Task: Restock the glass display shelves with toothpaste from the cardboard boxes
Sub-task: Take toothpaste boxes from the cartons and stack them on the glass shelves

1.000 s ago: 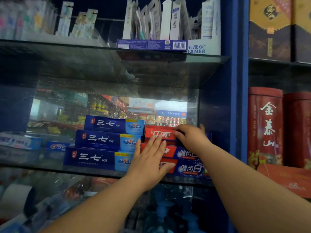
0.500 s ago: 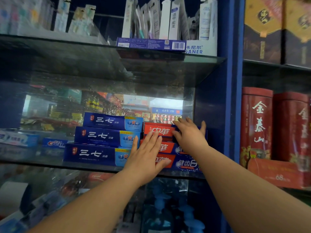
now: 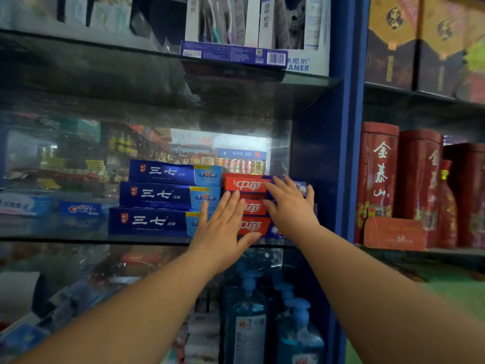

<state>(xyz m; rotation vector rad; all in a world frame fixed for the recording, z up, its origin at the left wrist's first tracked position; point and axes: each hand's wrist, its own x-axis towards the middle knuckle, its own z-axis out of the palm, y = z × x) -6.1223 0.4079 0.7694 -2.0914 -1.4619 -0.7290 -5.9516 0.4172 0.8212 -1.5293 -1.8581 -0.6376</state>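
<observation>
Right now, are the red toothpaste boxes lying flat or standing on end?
Lying flat: the red cardboard toothpaste boxes sit stacked three high, long sides out.

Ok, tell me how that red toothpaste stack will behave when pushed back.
The red stack is loose cartons, so layers may slide apart unless the left hand and right hand press evenly. The glass shelf looks smooth, so it should glide easily. Flat-lying, boxy cartons seem unlikely to tip or roll.

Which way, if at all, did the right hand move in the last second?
Yes: the right hand uncurled and slid down the red toothpaste stack; fingers now flat on the top box, palm over the middle one.
</observation>
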